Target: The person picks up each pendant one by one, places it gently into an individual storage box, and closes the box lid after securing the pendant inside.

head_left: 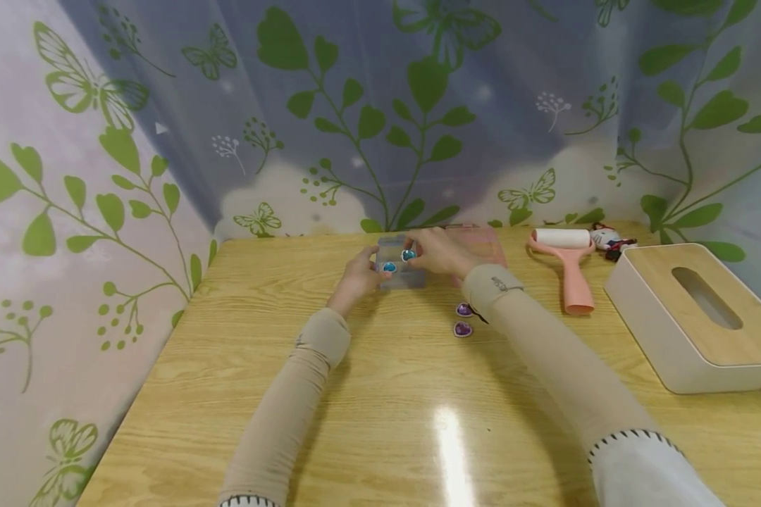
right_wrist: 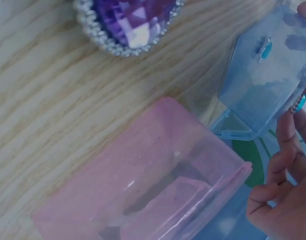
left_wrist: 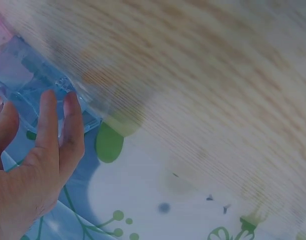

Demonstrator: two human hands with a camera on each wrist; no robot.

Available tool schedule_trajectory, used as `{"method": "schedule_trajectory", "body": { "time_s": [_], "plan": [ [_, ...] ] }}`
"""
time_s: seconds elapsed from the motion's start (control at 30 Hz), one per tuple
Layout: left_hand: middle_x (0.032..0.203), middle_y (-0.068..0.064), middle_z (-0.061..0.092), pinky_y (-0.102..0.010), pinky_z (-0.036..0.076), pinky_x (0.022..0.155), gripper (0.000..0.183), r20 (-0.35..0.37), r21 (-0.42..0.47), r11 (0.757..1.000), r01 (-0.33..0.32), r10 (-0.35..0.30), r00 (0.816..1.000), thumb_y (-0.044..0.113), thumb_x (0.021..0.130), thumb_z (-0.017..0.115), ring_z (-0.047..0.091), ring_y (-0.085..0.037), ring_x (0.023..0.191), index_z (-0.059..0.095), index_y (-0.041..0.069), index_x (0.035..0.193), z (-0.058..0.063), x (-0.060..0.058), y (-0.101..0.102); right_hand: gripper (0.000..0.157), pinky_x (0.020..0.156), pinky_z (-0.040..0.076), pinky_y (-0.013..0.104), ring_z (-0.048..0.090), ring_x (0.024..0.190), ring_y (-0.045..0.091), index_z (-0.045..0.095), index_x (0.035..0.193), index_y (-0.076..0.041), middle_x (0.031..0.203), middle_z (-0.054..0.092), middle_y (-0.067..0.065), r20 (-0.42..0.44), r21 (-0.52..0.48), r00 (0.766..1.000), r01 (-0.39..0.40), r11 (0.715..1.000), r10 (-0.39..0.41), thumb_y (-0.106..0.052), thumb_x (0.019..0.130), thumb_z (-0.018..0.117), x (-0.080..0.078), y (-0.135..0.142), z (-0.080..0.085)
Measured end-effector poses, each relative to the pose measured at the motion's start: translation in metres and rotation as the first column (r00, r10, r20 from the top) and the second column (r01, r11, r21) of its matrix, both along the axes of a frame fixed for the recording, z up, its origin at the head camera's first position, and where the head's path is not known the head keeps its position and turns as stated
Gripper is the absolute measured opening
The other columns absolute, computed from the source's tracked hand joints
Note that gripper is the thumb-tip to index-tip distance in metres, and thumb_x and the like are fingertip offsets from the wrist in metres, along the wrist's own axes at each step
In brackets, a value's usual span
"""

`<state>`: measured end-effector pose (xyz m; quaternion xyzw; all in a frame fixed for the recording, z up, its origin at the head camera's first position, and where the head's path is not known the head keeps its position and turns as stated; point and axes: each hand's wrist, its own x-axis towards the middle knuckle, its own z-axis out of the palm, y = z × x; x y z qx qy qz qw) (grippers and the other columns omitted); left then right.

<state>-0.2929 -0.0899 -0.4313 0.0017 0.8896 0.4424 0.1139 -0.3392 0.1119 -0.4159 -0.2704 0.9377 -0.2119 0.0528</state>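
Note:
A translucent blue box [head_left: 406, 279] stands at the back of the table between both hands. My left hand [head_left: 356, 280] holds its left end, two fingers reaching along the side in the left wrist view. A blue gem with a silvery beaded rim [head_left: 389, 267] sits at the box near the left thumb; whether inside or on its surface I cannot tell. With thumb and fingers my right hand [head_left: 442, 251] pinches a second blue gem [right_wrist: 300, 103] at the box's right edge. Two purple gems [head_left: 463, 329] lie on the table below the right wrist.
Just right of the blue box is a translucent pink box [head_left: 487, 243], partly behind the right hand. Farther right lie a pink lint roller [head_left: 573, 271] and a small doll figure [head_left: 609, 241]. A tissue box [head_left: 647, 324] with a wooden lid stands at the right. A patterned curtain [head_left: 380, 127] hangs behind.

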Motion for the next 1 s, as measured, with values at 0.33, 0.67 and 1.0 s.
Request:
{"method": "schedule_trajectory", "body": {
  "time_s": [0.33,0.67,1.0],
  "plan": [
    [0.141,-0.024,0.059,-0.040,0.059,0.096,0.074,-0.001,-0.005,1.000,-0.011,0.011,1.000,0.014,0.102,0.070,0.069,-0.030,0.104,0.032,0.010,0.165,-0.0010,0.0007,0.0012,0.035,0.086,0.056,0.039,0.065,0.097,0.024,0.069,0.128,-0.009,0.109,0.069,0.011,0.074,0.026,0.997,-0.023,0.999,0.021,-0.024,0.097,0.077,-0.0059,-0.0029,-0.0044],
    [0.137,-0.021,0.060,-0.038,0.060,0.094,0.073,-0.020,0.003,1.000,-0.016,0.016,1.000,0.014,0.101,0.071,0.069,-0.030,0.104,0.033,0.010,0.164,-0.0041,0.0002,0.0018,0.030,0.094,0.057,0.043,0.066,0.107,0.028,0.072,0.123,-0.010,0.116,0.071,0.013,0.100,0.032,0.995,-0.023,0.999,0.020,-0.023,0.097,0.078,-0.0072,-0.0030,-0.0051],
    [0.144,-0.024,0.057,-0.044,0.059,0.103,0.073,-0.011,0.004,1.000,-0.012,0.012,1.000,0.014,0.102,0.070,0.069,-0.036,0.114,0.032,0.010,0.164,-0.0031,0.0001,0.0005,0.037,0.100,0.057,0.048,0.066,0.115,0.032,0.070,0.131,-0.008,0.125,0.070,0.016,0.120,0.048,0.993,-0.007,0.999,0.001,-0.024,0.099,0.075,-0.0068,-0.0028,-0.0046]
  ]
}}
